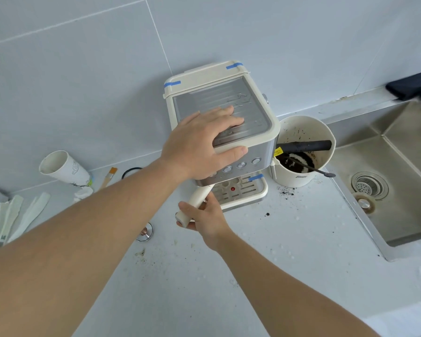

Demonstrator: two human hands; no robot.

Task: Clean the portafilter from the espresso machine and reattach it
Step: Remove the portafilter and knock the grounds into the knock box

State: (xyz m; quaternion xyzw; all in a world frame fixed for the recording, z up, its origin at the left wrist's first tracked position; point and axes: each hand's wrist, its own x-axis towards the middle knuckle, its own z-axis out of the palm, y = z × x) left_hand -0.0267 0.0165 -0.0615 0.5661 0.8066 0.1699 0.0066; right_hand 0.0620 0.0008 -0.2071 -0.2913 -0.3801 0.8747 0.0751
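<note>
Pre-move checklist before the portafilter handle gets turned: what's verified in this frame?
1. Left hand bracing the espresso machine, palm on top, thumb on the front edge: ok.
2. Right hand grip on the portafilter handle, fingers curled round it: ok.
3. Portafilter head seated in the group: cannot tell, hidden under the machine front.
4. Handle swing path: ok to its right; a metal tamper lies on the counter to its left.
5. Knock box ready beside the machine, already holding grounds: ok.
6. Counter clean: not ok, grounds scattered.
</note>
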